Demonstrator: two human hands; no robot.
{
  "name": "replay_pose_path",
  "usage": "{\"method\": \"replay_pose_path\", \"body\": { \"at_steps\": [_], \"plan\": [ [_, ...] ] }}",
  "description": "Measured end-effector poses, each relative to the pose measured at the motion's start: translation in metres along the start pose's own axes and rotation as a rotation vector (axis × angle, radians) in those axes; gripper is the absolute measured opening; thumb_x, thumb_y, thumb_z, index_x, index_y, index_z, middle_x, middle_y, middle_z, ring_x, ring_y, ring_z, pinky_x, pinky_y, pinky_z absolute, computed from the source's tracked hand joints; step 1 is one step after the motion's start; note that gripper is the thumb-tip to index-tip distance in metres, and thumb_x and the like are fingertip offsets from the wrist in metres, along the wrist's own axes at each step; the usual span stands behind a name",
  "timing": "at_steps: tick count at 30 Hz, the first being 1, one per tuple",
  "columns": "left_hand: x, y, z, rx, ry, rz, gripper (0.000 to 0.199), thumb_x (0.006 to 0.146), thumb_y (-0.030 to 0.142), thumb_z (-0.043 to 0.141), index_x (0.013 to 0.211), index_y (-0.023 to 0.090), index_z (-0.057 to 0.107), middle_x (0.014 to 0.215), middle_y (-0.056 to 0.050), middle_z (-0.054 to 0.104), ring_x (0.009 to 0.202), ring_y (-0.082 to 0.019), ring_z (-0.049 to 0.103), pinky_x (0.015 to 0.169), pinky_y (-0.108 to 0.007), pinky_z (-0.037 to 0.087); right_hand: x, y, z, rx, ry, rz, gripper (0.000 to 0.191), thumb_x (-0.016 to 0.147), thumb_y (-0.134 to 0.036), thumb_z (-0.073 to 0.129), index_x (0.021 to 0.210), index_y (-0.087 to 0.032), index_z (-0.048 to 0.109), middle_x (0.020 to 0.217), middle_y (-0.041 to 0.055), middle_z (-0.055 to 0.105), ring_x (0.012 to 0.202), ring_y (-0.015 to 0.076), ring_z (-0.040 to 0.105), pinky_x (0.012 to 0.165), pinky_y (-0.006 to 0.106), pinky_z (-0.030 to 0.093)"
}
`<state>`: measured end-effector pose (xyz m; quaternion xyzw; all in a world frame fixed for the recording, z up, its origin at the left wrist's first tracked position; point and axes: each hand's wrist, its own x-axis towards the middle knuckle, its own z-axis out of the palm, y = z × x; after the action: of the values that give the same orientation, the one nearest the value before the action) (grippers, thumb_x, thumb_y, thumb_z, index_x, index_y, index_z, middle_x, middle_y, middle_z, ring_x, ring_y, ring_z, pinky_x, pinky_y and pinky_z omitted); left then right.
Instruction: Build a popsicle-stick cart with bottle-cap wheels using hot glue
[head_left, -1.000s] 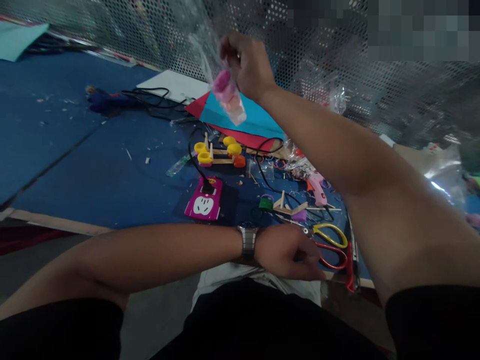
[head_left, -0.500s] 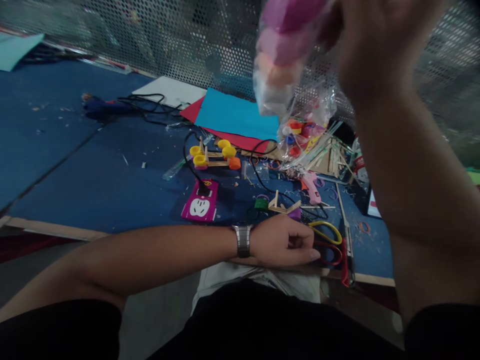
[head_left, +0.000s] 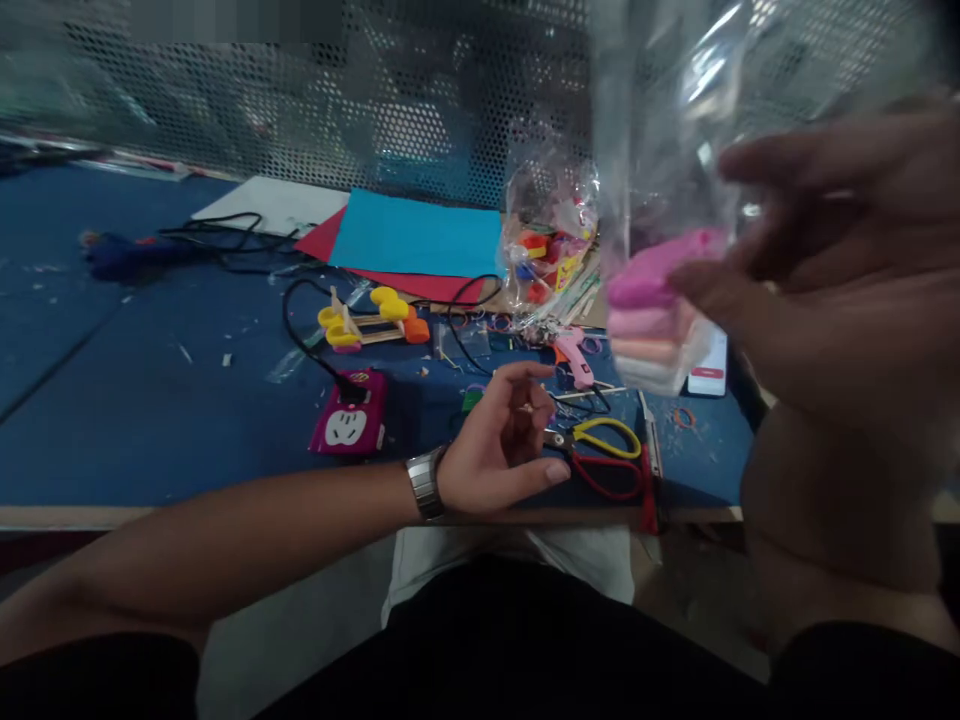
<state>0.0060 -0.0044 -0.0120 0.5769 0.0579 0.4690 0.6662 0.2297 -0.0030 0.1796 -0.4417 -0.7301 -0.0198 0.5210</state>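
My right hand [head_left: 847, 270] is raised at the right. It grips a clear plastic bag [head_left: 656, 130] from its side, with thumb and fingers closed around it. Soft blocks [head_left: 649, 290] in magenta, pink, peach and white are stacked in the bottom of the bag. Low over the table's front edge, my left hand [head_left: 502, 445] has its fingers loosely curled and apart, with nothing visible in it. Scissors [head_left: 576, 440] with one yellow and one red handle lie just right of it. Partly hidden behind its fingers is a green piece [head_left: 471, 400].
A magenta power socket [head_left: 367, 410] with a plugged-in cable stands left of centre. Behind it is a stick-built frame with yellow and orange caps [head_left: 375, 318]. A pink glue gun [head_left: 576, 358], a utility knife [head_left: 651, 450], a phone [head_left: 709, 365] and blue paper [head_left: 420, 235] lie about.
My right hand has brought the bag down, and its clear upper part now shows. My left hand has opened from a loose curl and turned its palm inward. The view has shifted right.
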Motion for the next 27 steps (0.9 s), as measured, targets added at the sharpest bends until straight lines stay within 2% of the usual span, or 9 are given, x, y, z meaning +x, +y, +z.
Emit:
{"method": "replay_pose_path", "body": {
  "at_steps": [2,4,8,11,13,17,21,24,27],
  "plan": [
    [0.000,-0.002,-0.004,0.012,-0.025,-0.008,0.096,0.091,0.049,0.102,0.166,0.041,0.043,0.117,0.001,0.055,0.067,-0.004,0.050,0.053,-0.016,0.042,-0.006,-0.018,0.002,-0.185,-0.140,-0.085,0.037,0.088,-0.038,0.104,0.122,-0.033,0.092,0.084,0.0010,0.077,0.070,0.0214,0.066,0.068,0.044,0.056],
    [-0.001,-0.003,-0.006,0.024,-0.064,0.001,0.101,0.090,0.053,0.103,0.171,0.044,0.042,0.116,0.000,0.059,0.068,-0.006,0.053,0.055,-0.017,0.044,-0.010,-0.034,0.002,-0.274,-0.236,-0.146,0.017,0.099,-0.039,0.091,0.117,-0.039,0.092,0.083,0.0005,0.079,0.071,0.0231,0.070,0.072,0.045,0.061],
    [-0.005,-0.005,-0.005,-0.022,-0.145,0.015,0.095,0.093,0.052,0.101,0.171,0.042,0.048,0.125,-0.005,0.071,0.081,-0.012,0.067,0.067,-0.021,0.055,-0.016,-0.055,0.004,-0.276,-0.389,-0.151,0.023,0.104,-0.027,0.079,0.118,-0.042,0.089,0.087,-0.0006,0.084,0.076,0.0236,0.078,0.074,0.044,0.063],
    [-0.005,-0.006,-0.007,-0.029,-0.148,0.057,0.088,0.092,0.047,0.102,0.166,0.036,0.056,0.143,-0.011,0.076,0.111,-0.023,0.082,0.091,-0.032,0.068,-0.020,-0.057,0.013,-0.172,-0.488,-0.164,0.027,0.100,-0.021,0.083,0.121,-0.037,0.090,0.085,-0.0007,0.085,0.078,0.0233,0.081,0.078,0.042,0.065],
    [-0.004,-0.005,-0.009,-0.014,-0.165,0.070,0.080,0.089,0.046,0.104,0.156,0.029,0.064,0.138,-0.012,0.081,0.118,-0.028,0.085,0.098,-0.037,0.070,-0.023,-0.056,0.020,-0.078,-0.547,-0.147,0.024,0.098,-0.020,0.085,0.117,-0.032,0.091,0.085,-0.0009,0.086,0.079,0.0223,0.082,0.078,0.040,0.066],
    [0.001,0.000,-0.011,-0.020,-0.222,0.018,0.056,0.092,0.042,0.101,0.135,0.022,0.071,0.108,-0.007,0.086,0.093,-0.023,0.087,0.085,-0.033,0.071,-0.028,-0.054,0.027,0.034,-0.620,-0.087,0.023,0.102,-0.015,0.082,0.122,-0.022,0.092,0.098,0.0005,0.090,0.092,0.0212,0.086,0.086,0.037,0.071],
    [0.006,0.010,-0.007,0.012,-0.173,0.079,0.057,0.086,0.039,0.104,0.128,0.020,0.072,0.107,-0.006,0.083,0.090,-0.021,0.083,0.081,-0.030,0.069,-0.029,-0.052,0.019,0.078,-0.624,-0.097,0.027,0.106,-0.014,0.079,0.129,-0.023,0.090,0.114,0.0012,0.093,0.101,0.0191,0.088,0.097,0.034,0.077],
    [0.007,0.015,-0.005,0.029,-0.136,0.073,0.056,0.085,0.044,0.103,0.125,0.020,0.070,0.105,-0.005,0.079,0.085,-0.019,0.078,0.077,-0.030,0.066,-0.027,-0.049,0.013,0.081,-0.626,-0.084,0.029,0.105,-0.018,0.082,0.130,-0.029,0.090,0.114,0.0016,0.093,0.099,0.0208,0.088,0.090,0.033,0.078],
    [0.005,0.015,-0.006,0.058,-0.111,0.019,0.055,0.091,0.050,0.098,0.127,0.021,0.069,0.100,-0.004,0.078,0.079,-0.018,0.074,0.073,-0.030,0.063,-0.025,-0.046,0.010,0.090,-0.612,-0.075,0.035,0.103,-0.014,0.082,0.129,-0.036,0.090,0.113,-0.0006,0.092,0.098,0.0217,0.088,0.082,0.033,0.077]
  ]
}}
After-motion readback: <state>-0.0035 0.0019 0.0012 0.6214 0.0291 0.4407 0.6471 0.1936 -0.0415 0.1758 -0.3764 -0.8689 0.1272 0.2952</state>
